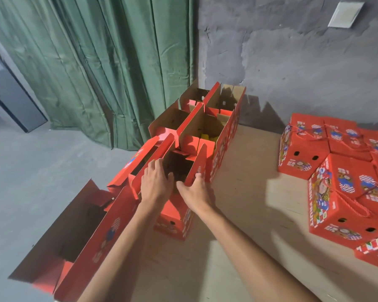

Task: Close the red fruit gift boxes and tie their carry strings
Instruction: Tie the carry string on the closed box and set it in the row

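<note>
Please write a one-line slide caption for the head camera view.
Both hands, left and right, grip flaps of an open red cardboard gift box; closed red boxes sit right.

Open gift boxes [196,136] stand in a row along the counter [244,205] left edge, running back to the wall [292,68]. Closed gift boxes [345,188] sit grouped at the counter's right, well apart. The curtain [92,62] hangs behind left. Both hands, left hand [156,182] and right hand [194,190], rest on a middle box [177,214].
</note>
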Tool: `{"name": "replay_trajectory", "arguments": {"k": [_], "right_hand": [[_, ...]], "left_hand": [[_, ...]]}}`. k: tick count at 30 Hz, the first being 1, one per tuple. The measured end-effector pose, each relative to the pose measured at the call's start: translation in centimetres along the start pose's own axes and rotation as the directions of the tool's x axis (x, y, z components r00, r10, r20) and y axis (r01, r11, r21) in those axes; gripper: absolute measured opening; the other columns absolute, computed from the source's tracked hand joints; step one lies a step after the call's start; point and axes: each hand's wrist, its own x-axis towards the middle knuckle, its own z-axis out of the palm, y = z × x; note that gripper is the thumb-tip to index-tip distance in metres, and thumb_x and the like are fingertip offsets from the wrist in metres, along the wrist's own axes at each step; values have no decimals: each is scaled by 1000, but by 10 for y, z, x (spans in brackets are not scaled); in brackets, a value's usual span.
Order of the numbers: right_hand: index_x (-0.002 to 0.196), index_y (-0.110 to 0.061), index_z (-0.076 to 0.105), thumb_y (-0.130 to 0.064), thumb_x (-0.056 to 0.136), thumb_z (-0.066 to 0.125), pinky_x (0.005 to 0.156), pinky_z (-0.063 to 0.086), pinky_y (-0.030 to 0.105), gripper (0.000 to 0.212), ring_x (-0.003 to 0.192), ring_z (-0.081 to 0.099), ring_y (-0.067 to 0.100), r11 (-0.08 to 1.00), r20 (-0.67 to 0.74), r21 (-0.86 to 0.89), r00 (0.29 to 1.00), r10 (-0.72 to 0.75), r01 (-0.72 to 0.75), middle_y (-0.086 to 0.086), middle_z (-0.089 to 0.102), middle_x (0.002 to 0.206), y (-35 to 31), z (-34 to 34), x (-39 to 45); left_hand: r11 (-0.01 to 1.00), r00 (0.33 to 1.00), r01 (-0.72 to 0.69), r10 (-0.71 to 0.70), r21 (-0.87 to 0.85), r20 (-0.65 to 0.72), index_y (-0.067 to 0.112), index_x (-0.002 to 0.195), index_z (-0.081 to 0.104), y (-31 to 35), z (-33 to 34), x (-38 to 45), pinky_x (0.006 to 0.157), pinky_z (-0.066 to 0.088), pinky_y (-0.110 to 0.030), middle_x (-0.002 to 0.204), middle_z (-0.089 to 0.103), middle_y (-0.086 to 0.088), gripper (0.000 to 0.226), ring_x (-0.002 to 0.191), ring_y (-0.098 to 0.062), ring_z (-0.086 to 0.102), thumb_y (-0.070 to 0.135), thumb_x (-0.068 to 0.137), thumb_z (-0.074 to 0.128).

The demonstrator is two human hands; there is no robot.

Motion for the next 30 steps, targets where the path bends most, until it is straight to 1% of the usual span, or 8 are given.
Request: {"name": "replay_trajectory", "arguments": {"k": [3, 5, 7, 14, 20, 23, 25, 30], "right_hand": [[134, -11, 49, -46, 86, 56, 73, 39, 33, 60, 107, 66, 34, 1000, -14, -21, 1000, 10, -11, 12, 67, 124, -2, 2, 5], [143, -7, 44, -35, 94, 55, 73, 39, 30, 58, 110, 67, 34, 998, -10, -58, 1000, 30, -30, 15, 66, 129, -4, 3, 6], [146, -4, 41, -24, 98, 53, 75, 41, 29, 53, 116, 66, 34, 996, -1, -85, 999, 39, -38, 16, 64, 133, -4, 2, 6], [135, -3, 51, -14, 99, 52, 71, 40, 24, 37, 112, 67, 29, 998, 5, -64, 1000, 26, -26, 15, 65, 129, 6, -22, -10], [123, -6, 54, -16, 99, 49, 79, 46, 31, 26, 113, 63, 35, 1000, -60, -18, 998, 10, -11, 17, 63, 128, 37, -63, -52], [140, -7, 50, -18, 100, 50, 95, 50, 35, 41, 124, 60, 34, 1000, -95, 16, 995, 24, -23, 18, 60, 138, 64, -89, -83], [151, -8, 43, -19, 101, 52, 104, 48, 35, 52, 132, 56, 30, 998, -124, 54, 992, 31, -24, 14, 55, 148, 88, -111, -108], [148, -12, 46, -21, 101, 55, 103, 54, 41, 49, 129, 59, 28, 995, -199, 96, 979, 35, -16, 9, 56, 147, 159, -168, -179]], "left_hand": [[996, 998, 68, -67, 54, -19, 12, 133, 46, -2, 7, 8, 88, 51, -45, 127, 60, -12, 40, 110, -35, 61, 23, 96, 59], [984, 990, 141, -138, 106, -34, 13, 117, 52, -2, 6, 13, 73, 49, -40, 111, 67, -11, 22, 97, -35, 65, 20, 97, 54], [975, 986, 167, -165, 146, -24, 14, 108, 57, -1, 3, 18, 67, 46, -39, 100, 69, -11, 16, 91, -37, 66, 11, 94, 50], [981, 983, 181, -181, 68, -5, 16, 110, 70, -1, -11, 9, 82, 54, -47, 98, 71, -15, 36, 96, -41, 65, 1, 81, 54], [992, 993, 120, -120, -43, -1, 22, 100, 73, 16, -23, -41, 74, 49, -43, 85, 68, -12, 34, 86, -44, 63, 3, 79, 54], [994, 998, 60, -58, -89, 23, 26, 82, 66, 41, -26, -75, 66, 41, -37, 74, 62, -7, 26, 80, -44, 61, 4, 79, 52], [994, 1000, -4, 5, -112, 12, 26, 83, 66, 60, -23, -101, 66, 41, -36, 77, 67, -10, 24, 80, -44, 62, 6, 80, 52], [976, 992, -126, 130, -177, 11, 29, 74, 61, 108, -13, -182, 63, 35, -33, 65, 59, -1, 24, 66, -37, 48, 8, 81, 52]]}}
